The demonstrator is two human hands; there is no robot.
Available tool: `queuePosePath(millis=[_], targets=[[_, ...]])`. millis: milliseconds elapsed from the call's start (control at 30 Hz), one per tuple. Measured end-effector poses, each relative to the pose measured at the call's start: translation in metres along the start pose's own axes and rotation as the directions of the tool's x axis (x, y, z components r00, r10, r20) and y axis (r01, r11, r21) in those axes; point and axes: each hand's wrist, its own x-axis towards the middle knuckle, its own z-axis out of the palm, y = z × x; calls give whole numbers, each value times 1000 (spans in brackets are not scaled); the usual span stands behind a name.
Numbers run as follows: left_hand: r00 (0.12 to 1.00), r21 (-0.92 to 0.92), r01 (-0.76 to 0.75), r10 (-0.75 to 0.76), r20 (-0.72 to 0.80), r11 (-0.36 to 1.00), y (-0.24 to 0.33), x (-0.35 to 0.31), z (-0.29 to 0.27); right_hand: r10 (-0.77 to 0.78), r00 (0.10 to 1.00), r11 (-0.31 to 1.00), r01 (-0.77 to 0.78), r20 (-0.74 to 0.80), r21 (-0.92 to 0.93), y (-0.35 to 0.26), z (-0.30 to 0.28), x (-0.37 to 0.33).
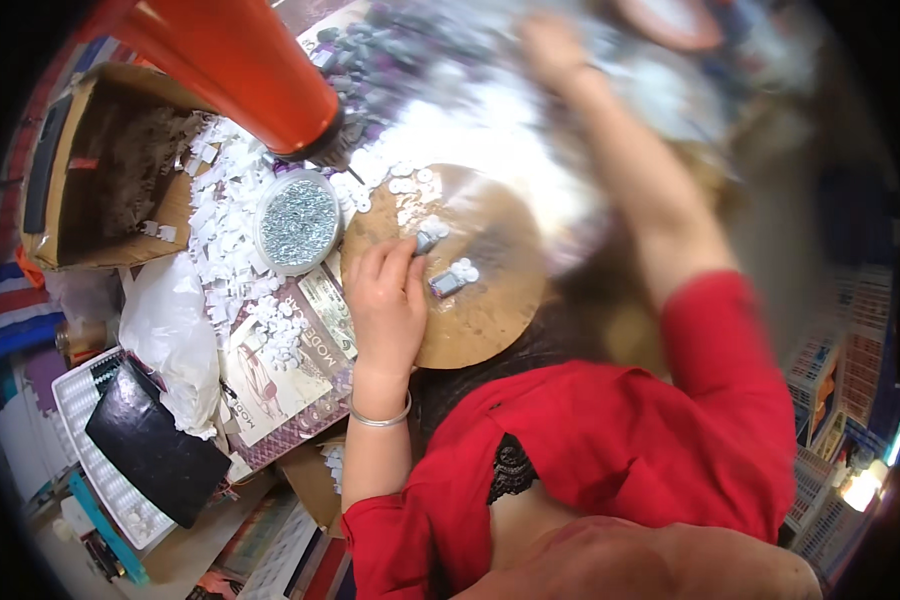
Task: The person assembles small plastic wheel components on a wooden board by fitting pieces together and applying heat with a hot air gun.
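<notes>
My left hand (385, 300), with a metal bangle on its wrist, rests on a round brown board (490, 320). Its fingertips close on a small grey part with white round pieces (430, 236). Just right of them lies a second grey part with white round pieces (450, 282). My right hand (552, 50) reaches to the far side, over a blurred spread of pieces; motion smears its fingers. An orange power screwdriver (260, 75) points its bit down beyond the board. Beside it stands a round clear tub (300, 268) full of small silvery screws.
White plastic pieces (225, 190) are heaped left of the tub, by an open cardboard box (50, 215). Dark grey pieces (380, 60) cover the far side. A white plastic bag (175, 320) and a white tray (75, 400) with a black sheet lie at left.
</notes>
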Motion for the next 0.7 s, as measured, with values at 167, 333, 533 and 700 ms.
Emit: queuePosePath(millis=[167,333,533,700], targets=[[993,-185,67,-84,-84,980,8,18,-15,-462,863,640,483,-204,597,-75,-108,-70],[941,-665,275,-336,39,694,4,26,-17,-379,866,263,439,-326,859,-141,-159,-128],[812,-895,381,-547,204,232,5,-4,-12,-518,761,355,608,-392,711,-133,-134,-130],[950,-302,280,-309,-52,911,-13,-3,-2,-759,611,333,661,-224,673,-133,-129,-114]])
